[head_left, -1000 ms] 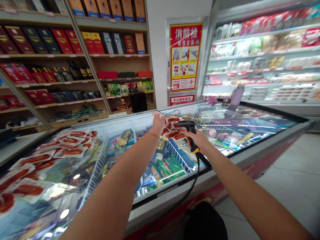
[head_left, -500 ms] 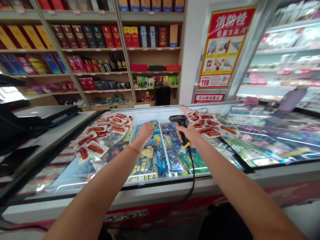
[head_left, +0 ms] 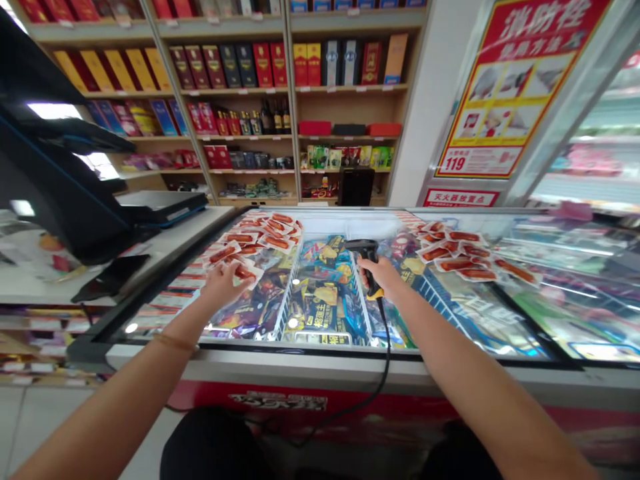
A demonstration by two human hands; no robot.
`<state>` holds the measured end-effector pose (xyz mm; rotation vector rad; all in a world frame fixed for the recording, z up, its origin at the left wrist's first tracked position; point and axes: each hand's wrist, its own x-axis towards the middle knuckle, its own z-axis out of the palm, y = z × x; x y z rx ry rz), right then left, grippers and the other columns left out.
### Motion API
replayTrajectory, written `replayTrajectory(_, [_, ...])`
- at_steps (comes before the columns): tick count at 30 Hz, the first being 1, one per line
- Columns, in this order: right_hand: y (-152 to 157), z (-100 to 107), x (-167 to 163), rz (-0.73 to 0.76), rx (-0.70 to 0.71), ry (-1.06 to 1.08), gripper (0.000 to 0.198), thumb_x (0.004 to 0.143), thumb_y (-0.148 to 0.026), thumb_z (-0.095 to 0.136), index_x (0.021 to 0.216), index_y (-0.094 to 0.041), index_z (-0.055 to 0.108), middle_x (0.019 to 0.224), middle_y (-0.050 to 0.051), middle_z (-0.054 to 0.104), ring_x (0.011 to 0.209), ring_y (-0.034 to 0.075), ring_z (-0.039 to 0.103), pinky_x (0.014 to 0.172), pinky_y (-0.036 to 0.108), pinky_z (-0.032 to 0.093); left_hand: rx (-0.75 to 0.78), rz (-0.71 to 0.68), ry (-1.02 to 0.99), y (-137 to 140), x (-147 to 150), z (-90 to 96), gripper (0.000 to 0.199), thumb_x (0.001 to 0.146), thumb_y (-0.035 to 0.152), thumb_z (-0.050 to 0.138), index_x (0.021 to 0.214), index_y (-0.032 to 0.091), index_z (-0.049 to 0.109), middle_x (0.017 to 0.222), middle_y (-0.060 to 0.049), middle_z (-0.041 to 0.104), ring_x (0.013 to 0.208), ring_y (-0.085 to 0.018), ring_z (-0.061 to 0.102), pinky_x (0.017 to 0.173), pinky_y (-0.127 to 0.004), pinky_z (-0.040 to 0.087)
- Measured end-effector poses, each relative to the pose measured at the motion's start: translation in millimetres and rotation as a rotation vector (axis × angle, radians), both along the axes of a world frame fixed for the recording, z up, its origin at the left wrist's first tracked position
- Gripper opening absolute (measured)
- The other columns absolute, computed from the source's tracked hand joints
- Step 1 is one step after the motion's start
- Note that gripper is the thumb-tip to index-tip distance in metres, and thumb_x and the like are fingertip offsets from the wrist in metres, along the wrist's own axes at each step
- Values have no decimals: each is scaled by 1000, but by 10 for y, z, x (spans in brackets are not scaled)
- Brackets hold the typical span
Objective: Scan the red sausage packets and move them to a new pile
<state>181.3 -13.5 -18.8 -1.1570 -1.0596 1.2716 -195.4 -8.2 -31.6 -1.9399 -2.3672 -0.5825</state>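
Observation:
My left hand [head_left: 223,285] is down at the near end of the left pile of packaged sausages [head_left: 240,238]. Its thumb and fingers are closed about the end of a clear-wrapped sausage [head_left: 245,272]; part of the grip is hidden. A black barcode scanner with yellow trim [head_left: 371,267] is held upright in my right hand [head_left: 384,277], fingers wrapped round its handle. Its black cable hangs over the freezer's front edge. To the right of the scanner, a second pile of packaged sausages [head_left: 457,252] rests on the glass lid.
Below the glass, the chest freezer holds baskets of colourful frozen packs [head_left: 325,303]. On the left counter stand a scale [head_left: 163,205] and a dark-screened machine [head_left: 45,153]. Shelves of boxes [head_left: 243,67] line the back, beside a red fire-hydrant poster [head_left: 515,87].
My left hand has moved left from the middle of the lid onto the left sausage pile. My right hand keeps the scanner over the middle. The view has turned left.

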Motion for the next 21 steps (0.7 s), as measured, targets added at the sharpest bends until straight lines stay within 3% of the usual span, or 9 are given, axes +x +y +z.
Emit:
replayTrajectory(3, [-11, -10, 51, -13, -8, -3, 17, 73, -23, 65, 80, -18, 51, 50, -5, 51, 36, 9, 46, 33, 21, 37, -81, 1, 37, -77, 164, -63, 69, 77, 59, 53, 138, 27, 44, 145, -17, 38, 133, -38, 35, 104, -52, 33])
replayTrajectory(7, [-41, 29, 73, -11, 0, -14, 20, 72, -26, 68, 79, -18, 51, 50, -6, 50, 36, 9, 46, 33, 21, 37, -108, -15, 68, -127, 620, -71, 69, 82, 60, 45, 141, 26, 39, 151, -20, 27, 139, -42, 25, 105, -56, 29])
replayTrajectory(13, [-84, 59, 73, 2, -9, -72, 18, 74, -26, 67, 80, -19, 51, 50, -6, 51, 35, 9, 46, 34, 22, 37, -168, -66, 37, 196, 1197, -12, 72, 83, 63, 38, 145, 26, 33, 157, -17, 17, 143, -42, 14, 106, -57, 26])
replayTrajectory(17, [-81, 52, 105, 23, 12, -73, 21, 72, -27, 68, 80, -19, 51, 51, -6, 51, 35, 9, 46, 34, 22, 37, -173, -57, 42, 532, 1457, 80, 73, 80, 65, 42, 139, 22, 43, 155, -19, 24, 141, -45, 15, 105, -62, 23])
replayTrajectory(21, [-76, 43, 134, 20, 16, -62, 24, 71, -29, 70, 81, -19, 51, 51, -6, 51, 36, 9, 46, 34, 21, 36, -70, -84, 168, 733, 1638, 111, 63, 82, 57, 45, 124, 12, 59, 140, -24, 45, 139, -45, 20, 108, -62, 14])
